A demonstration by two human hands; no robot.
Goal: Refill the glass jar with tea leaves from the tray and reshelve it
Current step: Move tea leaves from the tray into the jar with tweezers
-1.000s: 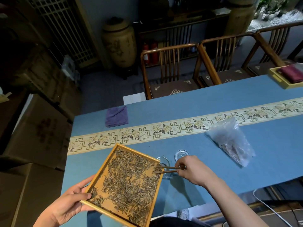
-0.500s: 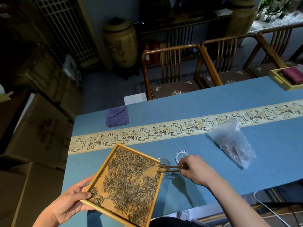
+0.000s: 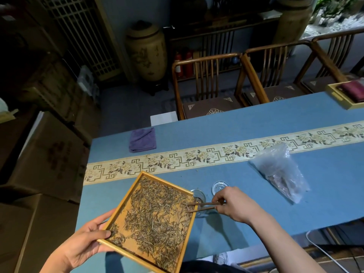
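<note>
Your left hand [image 3: 82,245] grips the near left corner of the wooden tray [image 3: 116,208], thumb curled over the rim and fingers underneath. Your right hand [image 3: 234,203] pinches a pair of wooden tweezers [image 3: 202,206], whose two tips reach leftward over the tray's right rim into the tea leaves [image 3: 157,219].

You hold the tray above the near edge of the table [image 3: 256,123], partly overhanging it. Its long axis runs from the near right toward the far left, and one corner points at the patterned runner [image 3: 177,160] that crosses the table lengthwise. Leaves cover most of the tray floor, with a bare patch near your left thumb.

One glass jar [image 3: 199,196] stands upright on the table just beside the tray's right rim, under the tweezers; it is partly hidden by them and by the rim. One round glass lid [image 3: 218,187] lies just beyond your right fingers, apart from the jar.

One clear plastic bag [image 3: 281,172] lies farther right, its top touching the runner. One folded purple cloth [image 3: 142,139] sits near the far left corner. One yellow box [image 3: 338,97] holding dark red cloth sits at the far right edge.

Between the jar and the bag the blue cloth is open, as is the stretch between the runner and the far edge. Three wooden chairs [image 3: 206,85] stand along the far side.
</note>
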